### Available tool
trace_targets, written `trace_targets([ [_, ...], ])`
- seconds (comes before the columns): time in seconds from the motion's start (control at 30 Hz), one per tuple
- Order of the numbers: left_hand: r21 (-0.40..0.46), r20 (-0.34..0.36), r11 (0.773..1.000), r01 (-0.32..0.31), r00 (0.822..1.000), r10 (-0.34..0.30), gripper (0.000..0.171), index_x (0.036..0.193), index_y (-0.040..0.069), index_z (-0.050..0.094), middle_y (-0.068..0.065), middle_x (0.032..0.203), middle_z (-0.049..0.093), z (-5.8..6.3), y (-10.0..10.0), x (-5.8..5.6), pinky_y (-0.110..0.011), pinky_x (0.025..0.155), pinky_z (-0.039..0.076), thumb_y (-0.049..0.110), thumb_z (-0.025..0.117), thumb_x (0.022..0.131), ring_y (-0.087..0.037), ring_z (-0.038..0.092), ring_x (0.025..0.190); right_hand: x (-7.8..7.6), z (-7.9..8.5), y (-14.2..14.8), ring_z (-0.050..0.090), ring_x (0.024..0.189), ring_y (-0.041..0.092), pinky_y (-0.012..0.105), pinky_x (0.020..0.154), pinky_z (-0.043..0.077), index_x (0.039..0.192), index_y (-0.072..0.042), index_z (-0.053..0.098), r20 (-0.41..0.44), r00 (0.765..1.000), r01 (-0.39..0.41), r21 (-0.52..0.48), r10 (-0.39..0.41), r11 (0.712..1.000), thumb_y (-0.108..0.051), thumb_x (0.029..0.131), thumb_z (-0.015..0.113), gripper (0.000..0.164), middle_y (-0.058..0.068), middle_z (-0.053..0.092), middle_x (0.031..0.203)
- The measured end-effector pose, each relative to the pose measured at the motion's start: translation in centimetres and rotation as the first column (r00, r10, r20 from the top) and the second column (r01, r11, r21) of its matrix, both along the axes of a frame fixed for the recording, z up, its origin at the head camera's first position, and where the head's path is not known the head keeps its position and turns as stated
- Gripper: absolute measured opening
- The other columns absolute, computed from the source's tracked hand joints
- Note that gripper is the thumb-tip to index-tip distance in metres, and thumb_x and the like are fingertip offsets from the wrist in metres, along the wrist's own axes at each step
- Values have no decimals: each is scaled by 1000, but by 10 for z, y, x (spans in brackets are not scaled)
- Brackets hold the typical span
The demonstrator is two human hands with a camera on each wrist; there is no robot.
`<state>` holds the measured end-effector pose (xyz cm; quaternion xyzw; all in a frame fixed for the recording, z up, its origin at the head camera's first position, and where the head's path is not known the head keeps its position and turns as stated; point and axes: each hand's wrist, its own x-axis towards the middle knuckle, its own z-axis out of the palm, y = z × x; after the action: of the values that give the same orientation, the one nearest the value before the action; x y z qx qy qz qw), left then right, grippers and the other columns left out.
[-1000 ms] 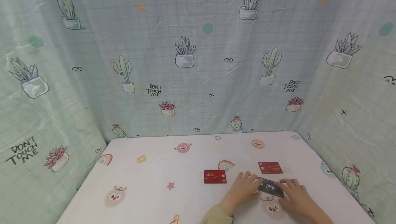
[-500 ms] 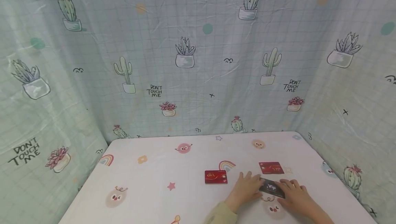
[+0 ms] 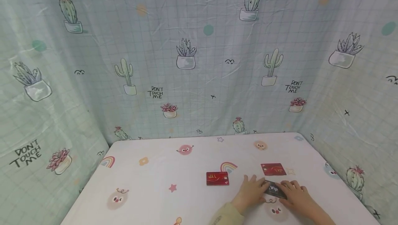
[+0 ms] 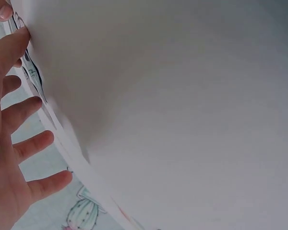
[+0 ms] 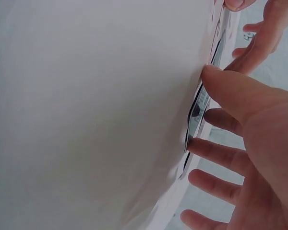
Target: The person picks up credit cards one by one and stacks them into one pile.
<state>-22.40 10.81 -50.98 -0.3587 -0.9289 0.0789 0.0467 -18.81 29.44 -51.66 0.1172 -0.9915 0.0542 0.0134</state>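
A black card (image 3: 273,189) marked "Vip" lies slantwise on the white table at the right, between both hands. My left hand (image 3: 249,193) holds its left end, fingertips over the upper corner and thumb near the lower one. The right hand (image 3: 297,199) grips the other end, its fingers at the far edge and thumb at the near edge. Fingers cover both ends of the card. From the left wrist, the hand (image 4: 12,139) shows its other fingers spread beside the card's edge (image 4: 33,76). The right wrist view has the thumb and fingertips of the hand (image 5: 240,148) against the card.
One red VIP card (image 3: 217,178) lies left of the hands. Another red card (image 3: 273,169) lies just beyond the black one. The table cover (image 3: 149,190) has printed cartoon figures, and a cactus-patterned curtain (image 3: 199,80) encloses the back and sides.
My left hand has shifted slightly to the right, covering more of the black card's left end. The right hand stays nearly still, and the red cards keep their places on the table.
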Motion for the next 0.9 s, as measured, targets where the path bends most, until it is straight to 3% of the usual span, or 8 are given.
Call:
trace_targets([
  [0.07, -5, 9, 1000, -8, 1000, 8, 60, 133, 42, 32, 20, 136, 38, 1, 1, 1, -37, 100, 35, 56, 51, 78, -10, 38, 127, 0, 0, 0, 46, 97, 26, 50, 76, 39, 117, -10, 55, -6, 1000, -3, 7, 3, 1000, -78, 65, 30, 89, 7, 55, 110],
  [0.13, -2, 33, 1000, -16, 999, 16, 60, 133, 42, 32, 19, 137, 38, 2, 2, 1, -37, 101, 34, 55, 52, 78, -10, 37, 128, 0, 1, -1, 47, 97, 26, 49, 76, 39, 117, -10, 55, -14, 1000, -8, 16, 8, 1000, -71, 69, 41, 79, 6, 55, 109],
  [0.23, 5, 55, 1000, -20, 998, 20, 59, 133, 43, 32, 19, 136, 39, 2, 2, 2, -37, 102, 32, 54, 52, 78, -9, 36, 128, 0, 1, -2, 48, 96, 25, 48, 76, 40, 117, -11, 55, -32, 999, -21, 33, 22, 999, -48, 73, 60, 58, 5, 55, 107],
  [0.33, -9, 37, 1000, -3, 999, 3, 58, 132, 42, 33, 19, 134, 41, 3, 2, 1, -36, 102, 33, 54, 52, 78, -8, 37, 126, 0, 2, -3, 48, 96, 25, 47, 75, 41, 117, -11, 55, -53, 998, -43, 47, 45, 998, -37, 72, 65, 52, 4, 55, 105],
  [0.63, -40, -38, 999, 31, 999, -32, 53, 127, 37, 41, 18, 124, 47, 1, 3, -4, -34, 98, 37, 55, 50, 78, -6, 42, 119, -2, 4, -2, 46, 94, 23, 48, 79, 41, 116, -10, 54, -32, 995, -92, 45, 93, 995, -34, 72, 65, 51, 1, 51, 100],
  [0.7, -39, -31, 999, 28, 999, -30, 53, 126, 38, 42, 18, 125, 47, 1, 3, -4, -34, 99, 36, 55, 50, 77, -7, 41, 120, -2, 4, -2, 46, 94, 23, 49, 80, 41, 116, -9, 54, -27, 995, -92, 24, 93, 995, -55, 73, 56, 63, 2, 52, 100],
  [0.87, -37, -25, 999, 20, 999, -21, 53, 127, 39, 41, 17, 133, 41, 1, 2, -3, -35, 100, 35, 56, 49, 77, -8, 38, 125, -1, 5, -3, 46, 93, 22, 48, 80, 41, 115, -10, 55, -51, 995, -90, 33, 91, 995, -55, 72, 57, 62, 1, 52, 98],
  [0.9, -37, -26, 999, 19, 999, -20, 54, 127, 39, 40, 17, 134, 40, 1, 2, -3, -35, 100, 35, 56, 48, 77, -8, 37, 126, 0, 5, -4, 46, 93, 22, 48, 80, 41, 115, -10, 55, -56, 994, -89, 40, 91, 995, -43, 72, 64, 55, 1, 52, 98],
])
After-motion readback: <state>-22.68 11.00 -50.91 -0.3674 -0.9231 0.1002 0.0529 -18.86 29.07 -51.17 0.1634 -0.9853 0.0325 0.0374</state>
